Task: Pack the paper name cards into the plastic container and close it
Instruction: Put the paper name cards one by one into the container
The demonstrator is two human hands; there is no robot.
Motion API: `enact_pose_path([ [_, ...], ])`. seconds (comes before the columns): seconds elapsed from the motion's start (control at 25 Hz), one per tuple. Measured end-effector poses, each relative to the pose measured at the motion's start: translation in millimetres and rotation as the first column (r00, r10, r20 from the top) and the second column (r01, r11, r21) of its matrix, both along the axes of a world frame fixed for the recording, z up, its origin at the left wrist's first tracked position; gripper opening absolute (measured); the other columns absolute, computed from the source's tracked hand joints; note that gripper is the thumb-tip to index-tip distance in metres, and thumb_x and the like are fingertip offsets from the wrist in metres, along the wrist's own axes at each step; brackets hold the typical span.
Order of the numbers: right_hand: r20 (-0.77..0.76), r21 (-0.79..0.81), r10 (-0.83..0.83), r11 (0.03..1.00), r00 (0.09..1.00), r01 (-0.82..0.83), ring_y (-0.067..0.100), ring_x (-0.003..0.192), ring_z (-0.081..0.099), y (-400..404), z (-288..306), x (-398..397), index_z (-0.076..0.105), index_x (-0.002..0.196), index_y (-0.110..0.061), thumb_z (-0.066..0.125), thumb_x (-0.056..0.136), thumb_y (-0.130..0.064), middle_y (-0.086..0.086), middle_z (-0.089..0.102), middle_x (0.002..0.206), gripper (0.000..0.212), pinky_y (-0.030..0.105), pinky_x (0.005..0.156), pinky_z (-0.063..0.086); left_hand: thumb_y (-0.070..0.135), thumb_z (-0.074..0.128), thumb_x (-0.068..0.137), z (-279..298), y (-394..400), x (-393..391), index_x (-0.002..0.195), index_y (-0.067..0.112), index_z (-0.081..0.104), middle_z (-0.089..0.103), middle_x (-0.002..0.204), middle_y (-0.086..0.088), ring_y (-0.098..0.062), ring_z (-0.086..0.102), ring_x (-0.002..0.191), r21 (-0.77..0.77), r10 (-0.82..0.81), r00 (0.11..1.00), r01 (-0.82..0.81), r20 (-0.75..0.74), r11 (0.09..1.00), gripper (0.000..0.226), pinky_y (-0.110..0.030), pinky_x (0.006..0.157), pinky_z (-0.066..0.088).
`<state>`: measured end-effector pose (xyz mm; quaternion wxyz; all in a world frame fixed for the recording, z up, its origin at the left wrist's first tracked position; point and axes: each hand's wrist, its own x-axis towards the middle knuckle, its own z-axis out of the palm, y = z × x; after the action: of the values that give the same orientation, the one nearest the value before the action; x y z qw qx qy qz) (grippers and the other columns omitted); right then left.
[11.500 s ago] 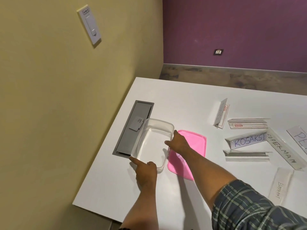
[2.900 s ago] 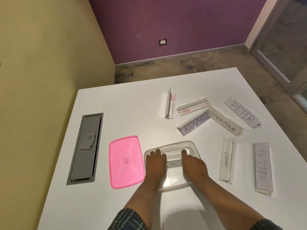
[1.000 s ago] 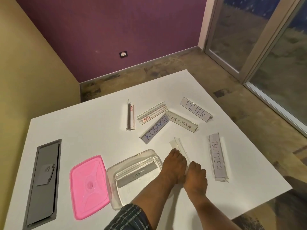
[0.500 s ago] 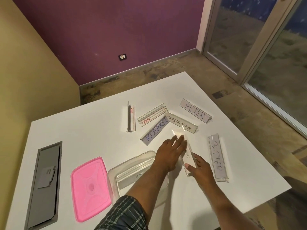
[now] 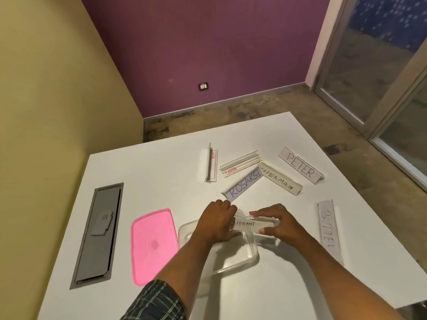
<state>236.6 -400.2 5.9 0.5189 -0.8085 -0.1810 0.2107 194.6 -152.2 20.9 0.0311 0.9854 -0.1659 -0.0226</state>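
Observation:
The clear plastic container (image 5: 250, 256) sits open on the white table, near the front. Over its far rim I hold the ELEPHANT name card (image 5: 248, 224) lying crosswise, my left hand (image 5: 216, 224) gripping its left end and my right hand (image 5: 278, 224) its right end. The pink lid (image 5: 153, 244) lies flat to the left of the container. Other name cards lie on the table: KOSAKSI (image 5: 242, 184), SUPERMAN (image 5: 278, 181), PETER (image 5: 300, 168), BUTTER (image 5: 328, 229), and two with no name showing (image 5: 211, 163) (image 5: 240, 166).
A grey cable hatch (image 5: 98, 229) is set into the table (image 5: 161, 172) at the left, beside the yellow wall. The table's right edge runs close past the BUTTER card. Glass doors stand at the far right.
Both hands lifted the ELEPHANT card from the table right of the container, turned it crosswise and brought it over the container's far rim. The camera swung back left.

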Motion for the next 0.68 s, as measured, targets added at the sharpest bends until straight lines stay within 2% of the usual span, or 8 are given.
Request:
enact_pose_path([
  [0.08, 0.052, -0.093, 0.105, 0.991, 0.993, -0.099, 0.002, 0.110, 0.050, 25.3, 4.3, 1.6, 0.074, 0.114, -0.044, 0.091, 0.064, -0.010, -0.012, 0.063, 0.111, 0.063, 0.021, 0.101, 0.041, 0.069, 0.065, 0.074, -9.2, 19.6, -22.9, 0.113, 0.017, 0.059, 0.062, 0.103, -0.004, -0.029, 0.059, 0.091, -0.023, 0.138, 0.988, -0.139, -0.065, 0.990, 0.065, -0.039, 0.075, 0.042],
  [0.16, 0.129, -0.253, 0.215, 0.951, 0.968, -0.178, -0.001, 0.105, 0.048, 51.5, 5.2, 2.1, 0.072, 0.115, -0.048, 0.089, 0.062, -0.018, -0.012, 0.055, 0.108, 0.064, 0.018, 0.097, 0.041, 0.063, 0.067, 0.077, -20.6, 35.1, -45.3, 0.118, 0.018, 0.056, 0.061, 0.109, -0.004, -0.029, 0.058, 0.096, -0.027, 0.241, 0.962, -0.247, -0.130, 0.969, 0.062, -0.039, 0.078, 0.044],
  [0.28, 0.207, -0.506, 0.388, 0.828, 0.898, -0.241, 0.009, 0.108, 0.047, 86.6, 1.6, -1.7, 0.067, 0.120, -0.050, 0.080, 0.065, -0.020, -0.006, 0.050, 0.109, 0.064, 0.023, 0.096, 0.042, 0.045, 0.065, 0.087, -39.8, 46.7, -73.0, 0.122, 0.016, 0.055, 0.060, 0.116, -0.005, -0.030, 0.058, 0.102, -0.038, 0.350, 0.918, -0.363, -0.189, 0.931, 0.047, -0.039, 0.080, 0.046],
  [0.48, 0.273, -0.665, 0.481, 0.720, 0.833, -0.198, 0.022, 0.111, 0.055, 117.3, -13.6, -12.4, 0.060, 0.131, -0.042, 0.064, 0.073, -0.007, -0.002, 0.058, 0.115, 0.068, 0.030, 0.090, 0.047, 0.036, 0.059, 0.092, -53.0, 50.3, -84.8, 0.129, 0.014, 0.055, 0.059, 0.120, -0.007, -0.032, 0.059, 0.104, -0.098, 0.474, 0.847, -0.507, -0.239, 0.856, 0.044, -0.039, 0.085, 0.048],
  [0.6, 0.318, -0.812, 0.674, 0.556, 0.666, -0.175, 0.025, 0.112, 0.054, 129.0, -24.0, -13.1, 0.057, 0.132, -0.028, 0.064, 0.077, -0.007, -0.003, 0.065, 0.121, 0.060, 0.034, 0.090, 0.043, 0.034, 0.058, 0.093, -60.7, 50.8, -82.5, 0.131, 0.012, 0.055, 0.060, 0.122, -0.009, -0.033, 0.060, 0.104, -0.095, 0.494, 0.833, -0.529, -0.248, 0.844, 0.044, -0.041, 0.086, 0.049],
  [0.68, 0.302, -0.875, 0.743, 0.464, 0.597, -0.136, 0.028, 0.112, 0.055, 133.6, -31.4, -12.7, 0.053, 0.131, -0.021, 0.061, 0.081, -0.009, 0.001, 0.064, 0.123, 0.052, 0.038, 0.089, 0.042, 0.033, 0.055, 0.094, -64.5, 50.5, -78.1, 0.131, 0.013, 0.055, 0.060, 0.122, -0.009, -0.033, 0.060, 0.104, -0.064, 0.491, 0.834, -0.520, -0.251, 0.852, 0.042, -0.042, 0.087, 0.049],
])
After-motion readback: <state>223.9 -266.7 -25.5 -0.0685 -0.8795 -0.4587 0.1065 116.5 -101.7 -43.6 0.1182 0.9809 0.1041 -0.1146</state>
